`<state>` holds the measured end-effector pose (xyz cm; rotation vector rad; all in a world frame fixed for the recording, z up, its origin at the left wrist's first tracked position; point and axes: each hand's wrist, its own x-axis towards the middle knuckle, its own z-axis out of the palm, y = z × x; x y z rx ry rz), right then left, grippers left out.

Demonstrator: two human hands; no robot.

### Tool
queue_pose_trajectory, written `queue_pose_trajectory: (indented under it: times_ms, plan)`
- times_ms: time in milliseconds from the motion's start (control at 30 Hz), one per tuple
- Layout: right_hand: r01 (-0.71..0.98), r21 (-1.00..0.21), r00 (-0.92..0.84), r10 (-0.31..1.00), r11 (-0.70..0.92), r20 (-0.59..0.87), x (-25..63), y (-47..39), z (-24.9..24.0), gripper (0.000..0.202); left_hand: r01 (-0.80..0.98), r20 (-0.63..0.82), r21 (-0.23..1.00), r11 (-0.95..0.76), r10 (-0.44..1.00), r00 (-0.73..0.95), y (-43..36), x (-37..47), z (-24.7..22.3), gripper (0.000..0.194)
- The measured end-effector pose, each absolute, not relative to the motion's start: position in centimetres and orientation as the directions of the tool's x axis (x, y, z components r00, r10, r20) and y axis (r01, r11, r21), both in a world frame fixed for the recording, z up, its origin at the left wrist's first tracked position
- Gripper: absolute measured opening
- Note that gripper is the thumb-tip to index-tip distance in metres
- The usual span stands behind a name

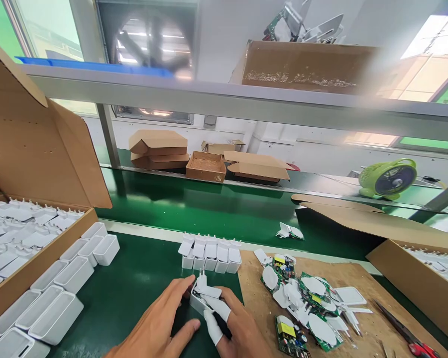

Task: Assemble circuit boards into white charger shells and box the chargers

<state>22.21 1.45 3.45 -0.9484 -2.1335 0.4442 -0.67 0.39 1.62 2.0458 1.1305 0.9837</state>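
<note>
A small white plastic housing with a white insert at its top stands on the green table between my hands. My right hand, with white covers on some fingertips, grips the insert and housing from the right. My left hand is at the left side, its fingertips by the housing and its thumb apart from the fingers. Behind them stands a row of several white housings with raised flaps. Circuit boards with white discs lie piled at the right on brown cardboard.
Empty white housings line the left, beside a carton of white parts. Red-handled scissors lie at right, near another carton. A green fan stands behind. A metal shelf crosses above.
</note>
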Motion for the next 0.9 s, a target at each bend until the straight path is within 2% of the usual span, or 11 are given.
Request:
queue_pose_trajectory:
  times_ms: [67,100,167,267,367,533,633,700,767,833,900]
  plan:
    - [0.326,-0.779,-0.348,0.834,0.535,0.428,21.9,1.4,3.3,0.033,0.429,0.347,0.769,-0.474,0.873,0.344,0.1,-0.4,1.2,0.095]
    - [0.206,-0.884,-0.309,0.885,0.419,0.348,21.6,1.4,3.1,0.033,0.427,0.377,0.757,-0.494,0.865,0.331,-0.1,-0.2,1.1,0.098]
    - [-0.037,-0.991,-0.284,0.949,0.129,0.135,21.2,1.3,2.6,0.045,0.41,0.465,0.728,-0.55,0.835,0.294,-0.4,0.3,1.1,0.089]
    - [-0.277,-0.939,-0.313,0.943,-0.204,-0.112,20.6,1.0,1.5,0.055,0.348,0.578,0.701,-0.622,0.782,0.232,-0.8,0.9,1.6,0.072]
    - [-0.385,-0.862,-0.331,0.921,-0.331,-0.205,20.2,0.7,0.9,0.052,0.311,0.612,0.701,-0.641,0.765,0.197,-0.9,1.1,2.1,0.07]
    - [-0.394,-0.847,-0.331,0.915,-0.357,-0.231,19.9,0.6,1.0,0.05,0.313,0.605,0.701,-0.641,0.767,0.216,-0.9,1.0,2.1,0.068]
    - [-0.33,-0.889,-0.297,0.929,-0.317,-0.22,20.2,0.7,1.4,0.054,0.347,0.62,0.676,-0.65,0.756,0.209,-0.5,1.0,1.9,0.06]
    - [-0.211,-0.957,-0.23,0.962,-0.199,-0.149,20.8,0.7,1.6,0.053,0.408,0.678,0.589,-0.698,0.701,0.221,0.0,1.1,1.7,0.059]
    - [-0.001,-0.999,-0.157,0.987,-0.038,-0.038,21.5,0.7,1.7,0.049,0.472,0.728,0.473,-0.744,0.632,0.265,0.4,1.1,1.4,0.065]
    - [0.228,-0.969,-0.129,0.989,0.098,0.069,21.9,0.6,1.6,0.043,0.509,0.727,0.414,-0.755,0.611,0.315,0.7,1.0,1.2,0.066]
    - [0.376,-0.906,-0.125,0.98,0.193,0.157,22.0,0.6,1.6,0.039,0.523,0.681,0.436,-0.732,0.649,0.341,0.6,0.8,1.1,0.059]
